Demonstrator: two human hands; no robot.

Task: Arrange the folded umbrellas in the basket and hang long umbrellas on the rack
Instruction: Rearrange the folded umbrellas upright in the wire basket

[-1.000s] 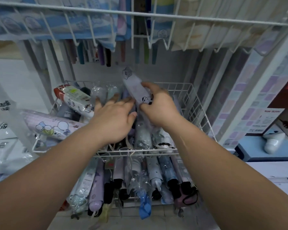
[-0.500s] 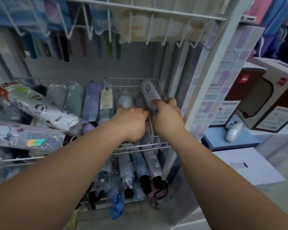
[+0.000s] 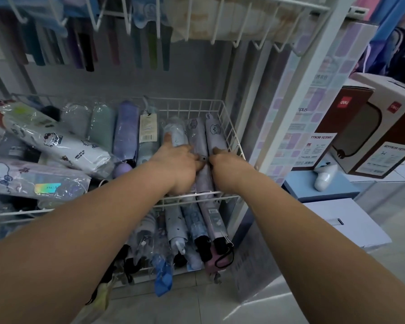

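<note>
A shop: wire basket point(image 3: 229, 134) of tagged, wrapped umbrellas point(image 3: 147, 129); boxed goods point(image 3: 369, 127) with price cards point(image 3: 318, 148).

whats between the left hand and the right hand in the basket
In the head view, a grey-lilac folded umbrella with a cartoon print lies lengthwise between the left hand and the right hand, in the wire basket.

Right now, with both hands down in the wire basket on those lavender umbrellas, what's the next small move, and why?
Probably press the outer lavender umbrella flat against the basket's right wall and let go. It already lies lengthwise beside its lavender twin, in line with the row, the right hand on its near part and the left hand on the neighbours. The white cartoon umbrella lying crosswise seems next.
</note>
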